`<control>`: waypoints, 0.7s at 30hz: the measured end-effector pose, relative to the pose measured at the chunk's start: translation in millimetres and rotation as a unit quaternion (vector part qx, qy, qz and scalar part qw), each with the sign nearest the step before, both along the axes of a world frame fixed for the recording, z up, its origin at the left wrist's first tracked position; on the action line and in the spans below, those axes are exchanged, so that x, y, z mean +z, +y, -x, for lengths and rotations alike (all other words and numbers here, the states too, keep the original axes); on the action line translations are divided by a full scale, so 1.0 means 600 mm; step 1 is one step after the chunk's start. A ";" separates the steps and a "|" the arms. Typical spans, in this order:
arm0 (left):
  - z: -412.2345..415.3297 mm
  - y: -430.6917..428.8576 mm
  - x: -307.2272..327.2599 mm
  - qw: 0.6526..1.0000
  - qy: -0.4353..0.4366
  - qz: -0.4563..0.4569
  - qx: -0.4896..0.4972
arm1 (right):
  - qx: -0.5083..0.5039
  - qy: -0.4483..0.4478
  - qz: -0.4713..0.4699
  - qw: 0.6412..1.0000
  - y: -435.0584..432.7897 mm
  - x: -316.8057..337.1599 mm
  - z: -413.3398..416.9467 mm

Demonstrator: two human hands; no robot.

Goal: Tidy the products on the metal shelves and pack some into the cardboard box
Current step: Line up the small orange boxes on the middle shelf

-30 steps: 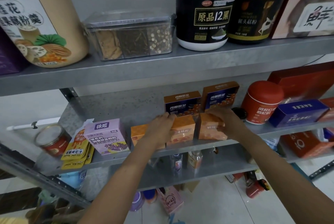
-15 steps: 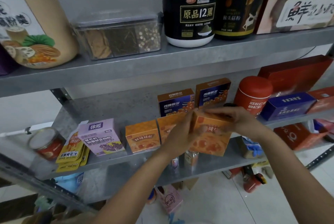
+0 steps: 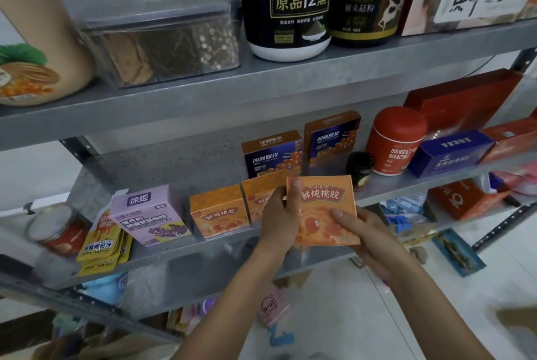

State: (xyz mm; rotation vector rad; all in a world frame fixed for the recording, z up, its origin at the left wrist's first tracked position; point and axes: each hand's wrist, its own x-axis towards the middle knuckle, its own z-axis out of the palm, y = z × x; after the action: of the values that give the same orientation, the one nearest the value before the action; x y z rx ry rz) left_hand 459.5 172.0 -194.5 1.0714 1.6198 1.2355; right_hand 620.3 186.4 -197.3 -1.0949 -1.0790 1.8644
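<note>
Gripping the orange box [image 3: 324, 205] between left hand [image 3: 277, 221] and right hand [image 3: 367, 236], seemingly off the shelf [image 3: 151, 167].

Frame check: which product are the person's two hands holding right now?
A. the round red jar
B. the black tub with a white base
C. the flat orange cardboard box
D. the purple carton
C: the left hand grips the left edge of the flat orange cardboard box and the right hand holds its lower right corner, with the box lifted in front of the middle metal shelf.
</note>
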 end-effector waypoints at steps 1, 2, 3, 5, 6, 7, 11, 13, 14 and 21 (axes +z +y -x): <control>0.000 -0.001 0.002 1.000 -0.004 0.007 -0.001 | -0.003 0.003 0.000 1.000 0.000 -0.002 0.000; 0.001 -0.002 0.005 1.000 -0.005 0.013 -0.003 | -0.006 0.004 0.001 1.000 0.000 -0.003 0.001; 0.003 -0.002 0.006 1.000 -0.004 0.016 -0.004 | -0.007 0.006 0.002 1.000 0.000 -0.005 0.001; 0.006 -0.002 0.010 1.000 -0.002 0.019 -0.012 | -0.006 0.006 0.003 1.000 0.000 -0.006 0.003; 0.008 -0.002 0.010 1.000 -0.002 0.021 -0.020 | -0.010 0.005 0.001 1.000 -0.001 -0.007 0.005; 0.009 -0.003 0.013 0.999 -0.003 0.024 -0.029 | -0.017 0.006 -0.004 1.000 -0.001 -0.009 0.006; -0.001 -0.010 0.015 0.998 0.061 0.016 -0.026 | -0.064 -0.027 -0.037 0.997 -0.009 -0.006 0.013; -0.005 -0.015 0.016 0.990 0.143 0.001 0.014 | -0.096 -0.070 -0.063 0.991 -0.015 0.001 0.018; -0.007 -0.019 0.020 0.989 0.147 -0.007 0.013 | -0.112 -0.089 -0.071 0.987 -0.017 0.003 0.020; -0.018 -0.034 0.040 0.989 0.060 0.030 -0.133 | -0.111 -0.066 -0.044 0.991 -0.015 0.027 0.007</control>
State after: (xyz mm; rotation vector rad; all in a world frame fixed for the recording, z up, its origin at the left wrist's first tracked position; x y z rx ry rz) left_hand 470.4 151.4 -170.6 1.2969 1.5339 0.9562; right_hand 616.0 177.2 -181.2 -1.2471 -1.0568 1.5741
